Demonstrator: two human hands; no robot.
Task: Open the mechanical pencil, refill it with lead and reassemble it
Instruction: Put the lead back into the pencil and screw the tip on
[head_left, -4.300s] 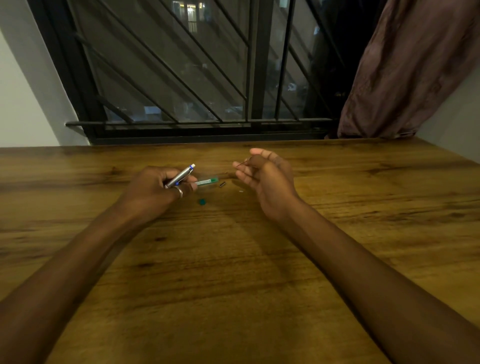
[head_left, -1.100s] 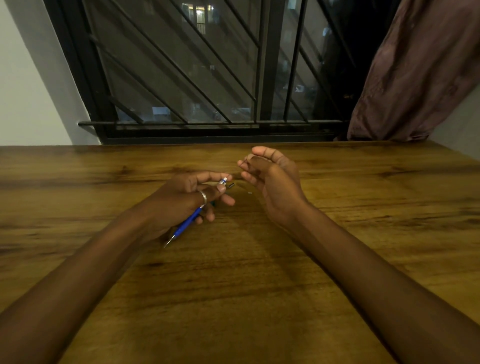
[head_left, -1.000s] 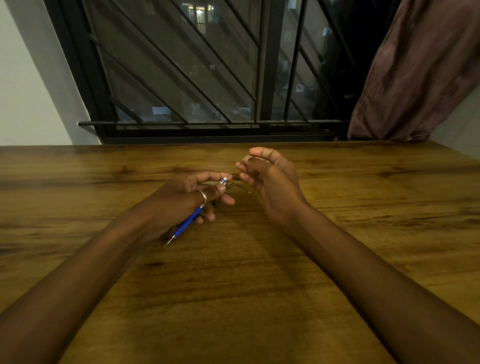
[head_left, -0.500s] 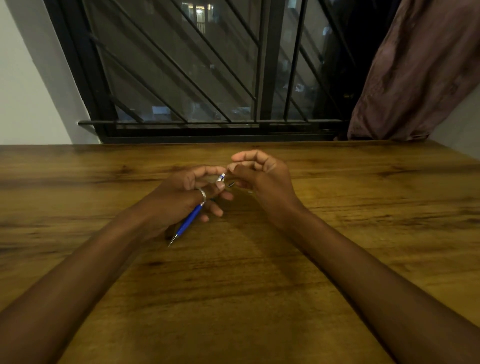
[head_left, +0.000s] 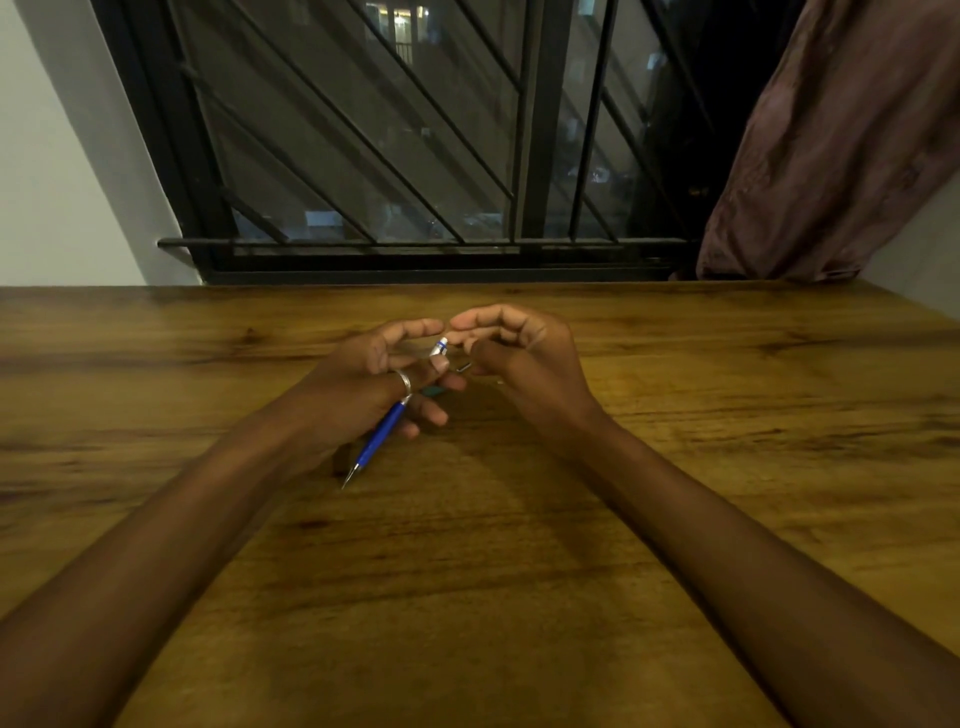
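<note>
My left hand grips a blue mechanical pencil, its metal tip pointing down toward me and its open white top end pointing up and away. My right hand is curled with thumb and forefinger pinched together right at that top end; any lead between them is too thin to see. A small dark piece lies on the wooden table between the hands. A green object, partly hidden, lies under my left fingers.
A barred window runs along the far edge of the table. A brown curtain hangs at the back right. A ring sits on one left finger.
My right hand has moved left and closed its fingers, bringing the pinch up to the pencil's top end. The left hand earlier turned the pencil so its tip points toward me.
</note>
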